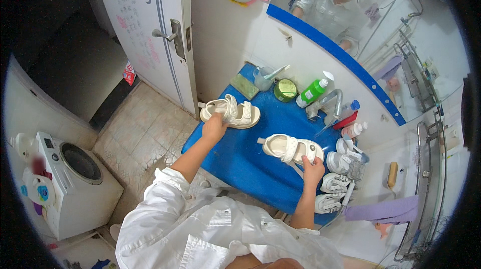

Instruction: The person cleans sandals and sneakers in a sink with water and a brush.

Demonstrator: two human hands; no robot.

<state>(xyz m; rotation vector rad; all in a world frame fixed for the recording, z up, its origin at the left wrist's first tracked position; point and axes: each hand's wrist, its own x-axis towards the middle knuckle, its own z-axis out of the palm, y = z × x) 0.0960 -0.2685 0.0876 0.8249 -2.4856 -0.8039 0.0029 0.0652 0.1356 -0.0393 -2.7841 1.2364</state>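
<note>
A cream-white sandal (pixel 248 116) with crossing straps is at the left side of the blue washbasin counter (pixel 229 160), its toe to the right. My left hand (pixel 215 128) grips its near side by the heel. Over the basin's hollow, a second matching sandal (pixel 280 146) is held by my right hand (pixel 313 169), fingers and thumb at the near edge of its toe strap. One strap of this sandal hangs loose beside my right hand. Water runs in a thin stream from the metal faucet (pixel 332 101), behind the second sandal.
Along the back stand a cup (pixel 264 79), a green round tin (pixel 285 90) and a green pump bottle (pixel 312 93). Several white shoes (pixel 332 182) line the right edge beside a shower head (pixel 356 170). A purple towel (pixel 381 209) hangs at right; an open door (pixel 165 69) stands at left.
</note>
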